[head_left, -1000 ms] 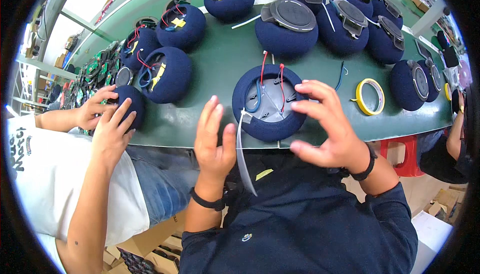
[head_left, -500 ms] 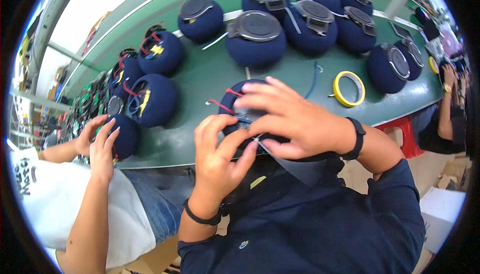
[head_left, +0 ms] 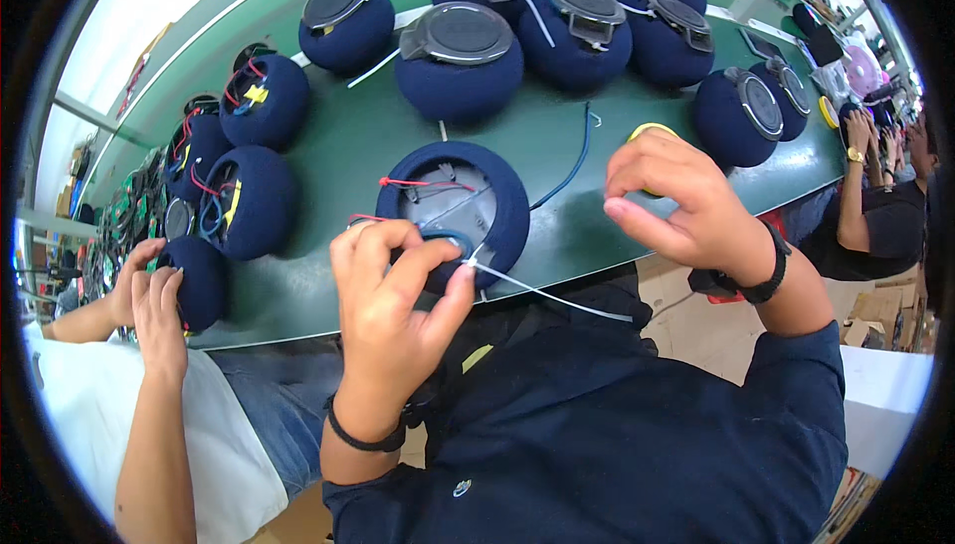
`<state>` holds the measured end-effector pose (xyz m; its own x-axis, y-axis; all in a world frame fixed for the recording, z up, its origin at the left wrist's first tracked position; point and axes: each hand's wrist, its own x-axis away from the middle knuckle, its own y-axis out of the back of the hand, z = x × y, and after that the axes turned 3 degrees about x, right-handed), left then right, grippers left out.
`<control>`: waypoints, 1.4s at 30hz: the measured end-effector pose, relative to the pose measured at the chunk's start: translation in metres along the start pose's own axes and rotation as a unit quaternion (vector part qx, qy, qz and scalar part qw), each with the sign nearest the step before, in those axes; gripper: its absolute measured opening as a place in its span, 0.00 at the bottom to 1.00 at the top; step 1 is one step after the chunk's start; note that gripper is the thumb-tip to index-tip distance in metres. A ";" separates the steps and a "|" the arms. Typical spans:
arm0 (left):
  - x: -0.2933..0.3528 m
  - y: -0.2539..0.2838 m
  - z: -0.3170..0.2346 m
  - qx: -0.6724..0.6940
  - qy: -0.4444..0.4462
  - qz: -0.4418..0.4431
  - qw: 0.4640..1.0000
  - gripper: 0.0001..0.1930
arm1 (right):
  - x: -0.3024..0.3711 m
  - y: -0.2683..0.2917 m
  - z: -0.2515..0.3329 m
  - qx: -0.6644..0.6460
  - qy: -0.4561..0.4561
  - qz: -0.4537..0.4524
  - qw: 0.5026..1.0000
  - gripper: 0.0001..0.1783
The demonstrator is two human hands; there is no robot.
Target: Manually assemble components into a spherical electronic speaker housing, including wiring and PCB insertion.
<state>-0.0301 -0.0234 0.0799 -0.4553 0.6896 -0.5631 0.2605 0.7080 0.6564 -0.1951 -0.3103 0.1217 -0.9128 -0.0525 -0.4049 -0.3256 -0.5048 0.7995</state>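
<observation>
One view, from the head, shows the work: a thin white tie point(head_left: 552, 295) at the near rim of a round navy shell point(head_left: 505, 191) on the green table point(head_left: 328, 275). The left hand point(head_left: 393, 310) has its thumb and forefinger brought together in a pinch at the tie's head, right beside the blue cable point(head_left: 460, 240) coiled inside the rim; whether the cable itself is nipped too, the fingertips hide. The right hand point(head_left: 686, 196) is raised and empty as far as can be seen, fingers curled with the thumb apart, in front of the yellow tape point(head_left: 652, 130).

To do this well, I judge, the left pinch should hold the head steady against the coil, while the right hand takes the tail and draws it in line with the head, evenly, without jerking. The red wire point(head_left: 433, 184) crossing the shell's opening is best kept out of the loop, and the pull should stop once the coil is snug, before it bites into the cable.

As to the grip, the tie's head lies at the left fingertips, and its tail runs out rightward past the rim, ending below the right hand and apart from it. The shell's opening lies just beyond the left fingers.
</observation>
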 end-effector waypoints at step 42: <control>-0.004 0.022 0.033 0.147 0.111 -0.024 0.983 0.19 | -0.132 -0.056 0.055 0.014 -0.001 0.319 0.948 0.13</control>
<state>0.0055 -0.0054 0.0806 -0.6386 0.6272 -0.4459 0.4535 0.7749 0.4403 -0.0703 -0.2275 0.1548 -0.9267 -0.3372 0.1661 0.2865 -0.3475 0.8928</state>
